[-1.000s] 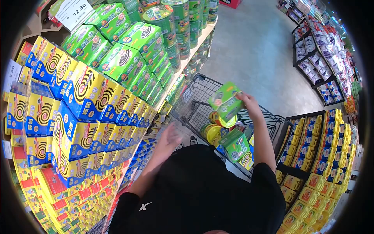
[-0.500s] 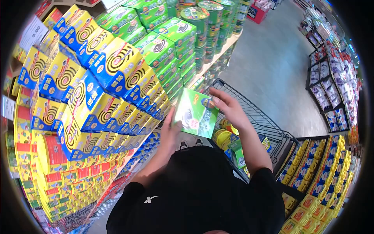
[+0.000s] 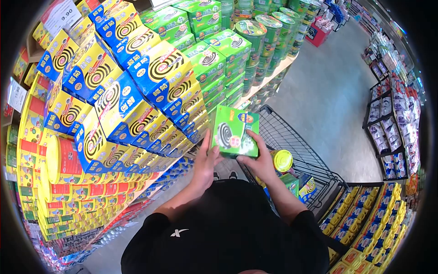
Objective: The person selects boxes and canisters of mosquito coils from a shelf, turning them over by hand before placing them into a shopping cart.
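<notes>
A green box with a dark spiral picture (image 3: 235, 130) is held between my two hands in front of my body, its printed face turned up toward me. My left hand (image 3: 207, 160) presses against its left side and lower left corner. At the lower right, the fingers of my right hand (image 3: 259, 155) grip the side and bottom edge. Just right of my right hand is a black wire shopping cart (image 3: 296, 144). In it lie a round tub with a yellow lid (image 3: 282, 160), a green box (image 3: 290, 183) and a yellow and blue box (image 3: 308, 188).
Yellow and blue spiral boxes (image 3: 166, 64) are stacked at the left, beside green boxes (image 3: 207, 59) and green tubs (image 3: 251, 34). Red and yellow tubs (image 3: 64, 160) stand lower left. Shelves with yellow-handled packs (image 3: 356, 214) are at the lower right; grey floor (image 3: 319, 86) runs beyond the cart.
The green box has turned and tilted, so its spiral face shows more squarely. My right hand has moved from its upper right edge to its lower right. The view has shifted, showing the shelves lower and further right.
</notes>
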The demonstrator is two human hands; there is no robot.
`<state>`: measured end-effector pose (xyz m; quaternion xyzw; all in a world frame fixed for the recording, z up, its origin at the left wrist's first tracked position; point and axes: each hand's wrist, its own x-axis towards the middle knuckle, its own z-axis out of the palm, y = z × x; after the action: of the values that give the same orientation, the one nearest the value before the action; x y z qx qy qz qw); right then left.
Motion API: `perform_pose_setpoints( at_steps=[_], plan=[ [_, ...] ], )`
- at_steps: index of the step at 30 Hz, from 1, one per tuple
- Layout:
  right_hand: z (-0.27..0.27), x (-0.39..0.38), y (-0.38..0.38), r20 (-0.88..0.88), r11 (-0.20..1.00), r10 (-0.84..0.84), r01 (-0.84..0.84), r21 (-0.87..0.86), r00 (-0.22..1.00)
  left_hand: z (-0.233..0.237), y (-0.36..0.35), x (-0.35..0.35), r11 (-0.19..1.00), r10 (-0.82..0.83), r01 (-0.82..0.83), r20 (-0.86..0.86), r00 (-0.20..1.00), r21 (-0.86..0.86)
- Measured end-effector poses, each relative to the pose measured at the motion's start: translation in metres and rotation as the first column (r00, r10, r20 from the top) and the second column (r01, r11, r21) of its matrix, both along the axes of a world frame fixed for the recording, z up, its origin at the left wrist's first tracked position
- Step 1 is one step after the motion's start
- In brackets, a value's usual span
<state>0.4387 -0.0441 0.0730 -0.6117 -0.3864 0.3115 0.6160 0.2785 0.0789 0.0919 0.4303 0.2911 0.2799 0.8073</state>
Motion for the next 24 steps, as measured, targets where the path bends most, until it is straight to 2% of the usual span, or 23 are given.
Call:
perform_pose_setpoints(
  at_steps=[1,4,8,9,12,13,15,18,20,22,23,24],
  plan=[
    [0.006,0.001,-0.003,-0.072,0.999,-0.024,0.026,0.029,0.997,-0.001,-0.002,0.000,0.999,-0.010,0.010,0.012,1.000,0.034],
    [0.006,0.013,-0.005,-0.492,0.987,0.081,0.000,0.162,0.867,-0.011,0.005,-0.002,0.916,-0.038,0.074,-0.100,0.994,0.394],
    [0.019,0.022,-0.010,-0.706,0.995,0.091,-0.036,0.092,0.702,-0.006,0.022,-0.004,0.814,-0.022,0.153,-0.234,0.972,0.561],
    [0.019,0.024,-0.011,-0.714,0.997,0.076,-0.031,0.076,0.696,-0.010,0.027,-0.005,0.792,-0.029,0.163,-0.231,0.972,0.588],
    [0.017,0.030,-0.011,-0.646,0.996,0.082,-0.049,0.069,0.759,-0.013,0.036,-0.003,0.827,-0.120,0.199,-0.180,0.976,0.526],
    [0.019,0.029,-0.012,-0.648,0.998,0.059,-0.034,0.052,0.759,-0.014,0.035,-0.004,0.870,-0.181,0.229,-0.149,0.972,0.437],
    [0.018,0.030,-0.012,-0.462,0.999,0.045,-0.030,0.041,0.886,-0.013,0.036,-0.005,0.921,-0.287,0.294,-0.064,0.956,0.256],
    [0.018,0.031,-0.012,-0.082,0.998,0.069,-0.068,0.017,0.994,-0.016,0.041,-0.003,0.970,-0.191,0.187,-0.013,0.982,-0.154],
    [0.021,0.030,-0.012,0.167,0.993,0.110,-0.114,0.018,0.980,-0.022,0.042,-0.005,0.966,-0.158,0.163,0.040,0.987,-0.200],
    [0.026,0.028,-0.012,0.375,0.984,0.145,-0.173,0.041,0.916,-0.024,0.041,-0.007,0.969,-0.157,0.166,0.059,0.986,-0.182],
    [0.019,0.031,-0.013,0.445,0.978,0.191,-0.209,-0.010,0.875,-0.024,0.040,-0.008,0.973,-0.175,0.181,0.049,0.983,-0.141],
    [0.021,0.029,-0.012,0.386,0.976,0.196,-0.216,0.011,0.902,-0.024,0.039,-0.009,0.976,-0.194,0.197,0.038,0.980,-0.098]
  ],
)
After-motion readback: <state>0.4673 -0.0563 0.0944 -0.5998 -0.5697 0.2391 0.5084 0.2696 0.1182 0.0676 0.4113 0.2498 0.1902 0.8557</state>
